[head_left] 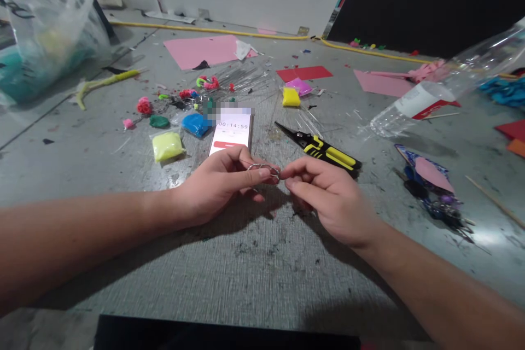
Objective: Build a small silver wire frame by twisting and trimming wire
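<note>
"Two bare hands in view; state of each?"

"Left hand (219, 181) grasps a thin, silvery-grey wire loop (259, 165), thumb on top, fingers beneath; right hand (334, 197) has its thumb and forefinger at the loop's right end; whether they pinch it or only touch it, I cannot tell."

"Position of the loop?"

"Between the hands, over the grey, streaked tabletop (254, 279); on the near side of a phone with a lit white screen (232, 134), reading 00:14:59; left of the black-and-yellow pliers with a narrow pointed nose (326, 151), which lie untouched."

"How far along?"

"Judged from shape, the curve is already formed, and strands seem wound round one another; the right end looks like the part in work; whether it is joined is too small to tell; no coloured material shows on the wire, so I log it as bare and partly worked."

"Supplies nearby?"

"One pale-yellow lump in a clear packet (168, 146) and one bright-blue lump in clear wrap (196, 124), both left of the phone; beyond them, a red-pink rosette-like piece (144, 105); material uncertain."
</note>
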Available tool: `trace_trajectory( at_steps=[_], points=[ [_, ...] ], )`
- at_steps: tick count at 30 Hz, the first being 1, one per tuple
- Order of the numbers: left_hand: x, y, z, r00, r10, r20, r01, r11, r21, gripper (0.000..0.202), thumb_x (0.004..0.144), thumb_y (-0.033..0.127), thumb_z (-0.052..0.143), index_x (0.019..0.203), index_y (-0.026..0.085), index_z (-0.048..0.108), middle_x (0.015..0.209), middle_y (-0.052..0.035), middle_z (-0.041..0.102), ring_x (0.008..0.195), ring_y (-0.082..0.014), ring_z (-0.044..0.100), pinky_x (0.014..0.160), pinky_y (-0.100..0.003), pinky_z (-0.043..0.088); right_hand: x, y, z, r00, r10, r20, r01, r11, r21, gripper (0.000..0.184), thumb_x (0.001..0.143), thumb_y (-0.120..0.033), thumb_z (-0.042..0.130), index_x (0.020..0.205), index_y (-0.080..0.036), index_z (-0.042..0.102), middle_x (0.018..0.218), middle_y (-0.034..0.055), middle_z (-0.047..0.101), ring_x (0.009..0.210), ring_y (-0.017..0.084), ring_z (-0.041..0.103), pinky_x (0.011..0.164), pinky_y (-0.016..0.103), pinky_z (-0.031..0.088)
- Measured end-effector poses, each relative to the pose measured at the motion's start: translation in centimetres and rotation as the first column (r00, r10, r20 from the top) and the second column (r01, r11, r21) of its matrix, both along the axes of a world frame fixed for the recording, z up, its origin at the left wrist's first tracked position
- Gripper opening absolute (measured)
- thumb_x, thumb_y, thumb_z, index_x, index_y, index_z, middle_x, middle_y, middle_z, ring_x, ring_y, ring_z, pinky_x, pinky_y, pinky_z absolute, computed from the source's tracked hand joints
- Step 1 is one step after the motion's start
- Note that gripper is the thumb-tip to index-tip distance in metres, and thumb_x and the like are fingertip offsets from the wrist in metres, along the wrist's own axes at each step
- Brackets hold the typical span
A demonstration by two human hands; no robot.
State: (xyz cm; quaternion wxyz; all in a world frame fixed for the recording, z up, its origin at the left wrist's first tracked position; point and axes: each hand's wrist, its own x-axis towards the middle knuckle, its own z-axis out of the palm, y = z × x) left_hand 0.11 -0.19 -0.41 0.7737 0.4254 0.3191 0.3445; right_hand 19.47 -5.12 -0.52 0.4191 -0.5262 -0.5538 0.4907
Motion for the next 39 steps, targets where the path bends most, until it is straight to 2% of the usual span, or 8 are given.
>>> trace_trajectory(
  at_steps=[3,7,14,23,26,29,34,39],
  points=[
    [0.0,0.1,-0.1,1.000,0.009,-0.008,-0.009,0.999,0.034,0.031,0.076,0.015,0.082,0.072,0.017,0.051,0.091,-0.0018,0.077,0.072,-0.0110,0.068,0.051,-0.018,0.049,-0.2,0.0,0.1,1.000,0.004,0.011,-0.004,1.000,0.023,0.010,0.085,-0.029,0.063,0.088,-0.020,0.065,0.063,-0.0055,0.052,0.053,0.010,0.043,0.051,0.029,0.032],
    [0.1,0.1,-0.3,1.000,0.021,-0.006,-0.021,0.999,0.039,0.034,0.074,0.015,0.082,0.070,0.016,0.049,0.089,-0.0022,0.077,0.063,-0.0078,0.063,0.053,-0.018,0.047,-0.2,0.0,0.0,1.000,0.011,0.030,-0.012,0.999,0.037,0.013,0.085,-0.031,0.065,0.087,-0.019,0.065,0.063,-0.0051,0.053,0.053,0.010,0.044,0.050,0.028,0.032],
    [0.3,0.0,-0.4,0.991,0.098,-0.092,-0.093,0.994,0.058,0.033,0.070,0.016,0.084,0.072,0.017,0.052,0.076,-0.0009,0.072,0.063,-0.0099,0.064,0.054,-0.020,0.047,-0.1,0.1,-0.2,0.997,0.020,-0.069,-0.027,0.996,-0.089,0.019,0.086,-0.037,0.068,0.085,-0.019,0.063,0.055,-0.0082,0.048,0.048,0.008,0.040,0.047,0.026,0.029],
    [0.2,0.5,-0.4,0.997,0.046,-0.069,-0.041,0.997,0.066,0.027,0.074,0.015,0.082,0.076,0.016,0.055,0.080,-0.0030,0.074,0.066,-0.0099,0.064,0.056,-0.019,0.048,-0.1,0.1,-0.8,0.984,0.019,-0.175,-0.053,0.980,-0.194,0.016,0.086,-0.034,0.068,0.090,-0.020,0.063,0.050,-0.0086,0.049,0.046,0.008,0.040,0.043,0.023,0.030],
    [0.2,0.6,-0.4,0.997,0.014,-0.082,-0.008,0.997,0.071,0.024,0.077,0.015,0.081,0.083,0.017,0.058,0.079,-0.0023,0.073,0.066,-0.0100,0.063,0.055,-0.018,0.046,0.0,0.1,-0.6,0.993,0.016,-0.118,-0.035,0.987,-0.155,0.017,0.086,-0.035,0.068,0.087,-0.019,0.066,0.050,-0.0080,0.048,0.046,0.007,0.039,0.043,0.023,0.029],
    [0.3,0.5,-0.4,0.996,0.043,-0.074,-0.041,0.998,0.038,0.027,0.078,0.017,0.082,0.099,0.018,0.066,0.079,-0.0018,0.074,0.069,-0.0114,0.066,0.057,-0.019,0.048,-0.2,0.1,-0.3,0.999,-0.010,-0.046,0.008,0.999,-0.049,0.016,0.084,-0.033,0.068,0.086,-0.017,0.068,0.054,-0.0060,0.052,0.048,0.008,0.042,0.044,0.023,0.032],
    [0.4,0.1,-0.6,0.991,0.132,0.004,-0.132,0.991,0.026,0.016,0.076,0.016,0.084,0.087,0.016,0.072,0.080,-0.0005,0.074,0.069,-0.0102,0.066,0.059,-0.019,0.053,-1.3,0.0,-0.5,0.991,-0.135,-0.002,0.133,0.976,0.172,0.014,0.083,-0.030,0.069,0.087,-0.017,0.068,0.063,-0.0030,0.059,0.055,0.010,0.054,0.049,0.023,0.044],
    [0.6,-0.2,-0.7,0.986,0.156,0.066,-0.156,0.988,-0.009,0.018,0.074,0.016,0.085,0.086,0.016,0.072,0.081,-0.0016,0.076,0.070,-0.0108,0.071,0.065,-0.020,0.058,-2.2,0.1,-1.3,0.980,-0.180,-0.089,0.196,0.956,0.217,0.012,0.083,-0.030,0.071,0.086,-0.019,0.068,0.067,-0.0014,0.066,0.059,0.011,0.060,0.053,0.024,0.048]
  ],
)
